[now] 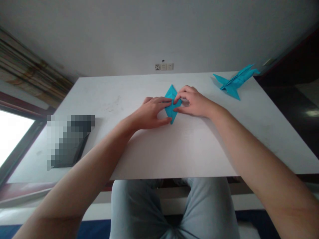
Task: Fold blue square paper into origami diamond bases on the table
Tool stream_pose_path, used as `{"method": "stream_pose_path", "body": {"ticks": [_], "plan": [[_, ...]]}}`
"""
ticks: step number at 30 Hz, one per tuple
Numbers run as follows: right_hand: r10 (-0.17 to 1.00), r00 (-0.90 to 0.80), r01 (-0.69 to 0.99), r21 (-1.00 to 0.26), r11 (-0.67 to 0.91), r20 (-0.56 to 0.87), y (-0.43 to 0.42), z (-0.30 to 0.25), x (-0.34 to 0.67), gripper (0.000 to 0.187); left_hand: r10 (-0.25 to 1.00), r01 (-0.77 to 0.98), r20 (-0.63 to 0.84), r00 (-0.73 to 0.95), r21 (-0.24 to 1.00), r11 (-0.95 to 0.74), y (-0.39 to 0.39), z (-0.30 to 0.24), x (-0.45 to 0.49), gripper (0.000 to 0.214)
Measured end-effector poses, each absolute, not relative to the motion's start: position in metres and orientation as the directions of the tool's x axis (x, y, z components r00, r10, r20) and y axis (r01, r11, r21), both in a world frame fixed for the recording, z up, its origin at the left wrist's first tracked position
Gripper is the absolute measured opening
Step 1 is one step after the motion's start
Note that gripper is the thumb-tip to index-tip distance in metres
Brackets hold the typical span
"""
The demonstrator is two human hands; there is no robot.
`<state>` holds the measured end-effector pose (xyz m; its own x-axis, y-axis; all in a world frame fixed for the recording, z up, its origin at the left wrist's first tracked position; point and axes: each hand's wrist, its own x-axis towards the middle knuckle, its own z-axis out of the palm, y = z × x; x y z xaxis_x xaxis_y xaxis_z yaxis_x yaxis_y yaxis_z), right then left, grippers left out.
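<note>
wall point(119, 33), pale grey and matte, behind the far edge of a broad white tabletop point(174, 152). smooth there, with faint scuffs. below the near edge, faded denim trousers point(136, 209), softly wrinkled. off to the left, a striped curtain point(22, 63) in loose cloth folds. on the tabletop's left side, a dark, flat thing point(74, 139), pixelated beyond naming. at the far right corner, a bright blue folded-paper bird point(238, 79), sharp-winged and layered, well apart from both hands.

left hand point(152, 113) low over the tabletop, fingers and thumb spread apart, tips down on paper, thumb at the near point. opposite, right hand point(194, 102), index finger and thumb apart, tips touching the right side; hard to tell, a layer lifted or only pressed.

between both, smallest of all, a blue paper diamond point(169, 111), thin, matte, flat near the middle of the tabletop, long points toward and away from the body. step in hand, apparently: settling a flap mid-fold. next move, by judgement: steady pinning on the left, careful edge alignment on the right, firm pressure along the crease.
</note>
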<state>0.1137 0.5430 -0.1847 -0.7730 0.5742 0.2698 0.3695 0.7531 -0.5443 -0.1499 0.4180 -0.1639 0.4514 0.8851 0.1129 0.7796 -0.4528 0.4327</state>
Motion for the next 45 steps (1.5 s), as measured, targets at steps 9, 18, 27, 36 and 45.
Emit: {"method": "stream_pose_path", "body": {"ticks": [9, 18, 27, 36, 45], "plan": [[0.632, -0.755, 0.383, -0.664, 0.642, 0.175, 0.539, -0.184, 0.112, 0.077, 0.943, 0.849, 0.215, 0.254, 0.417, -0.324, 0.423, -0.17, -0.147, 0.029], [0.648, -0.739, 0.352, -0.712, 0.607, 0.187, 0.54, -0.185, 0.109, 0.045, 0.981, 0.9, 0.148, 0.129, 0.397, -0.178, 0.425, -0.179, -0.15, 0.057], [0.723, -0.684, 0.402, -0.777, 0.485, 0.098, 0.534, -0.183, 0.102, 0.04, 0.988, 0.852, 0.106, 0.112, 0.502, -0.15, 0.43, -0.18, -0.156, 0.056], [0.738, -0.666, 0.357, -0.822, 0.444, 0.109, 0.534, -0.187, 0.099, 0.05, 0.99, 0.761, 0.115, 0.088, 0.634, -0.141, 0.43, -0.179, -0.155, 0.062], [0.625, -0.765, 0.243, -0.83, 0.502, 0.155, 0.53, -0.182, 0.097, 0.04, 0.965, 0.619, 0.207, 0.159, 0.741, -0.26, 0.435, -0.184, -0.16, 0.039]]}}
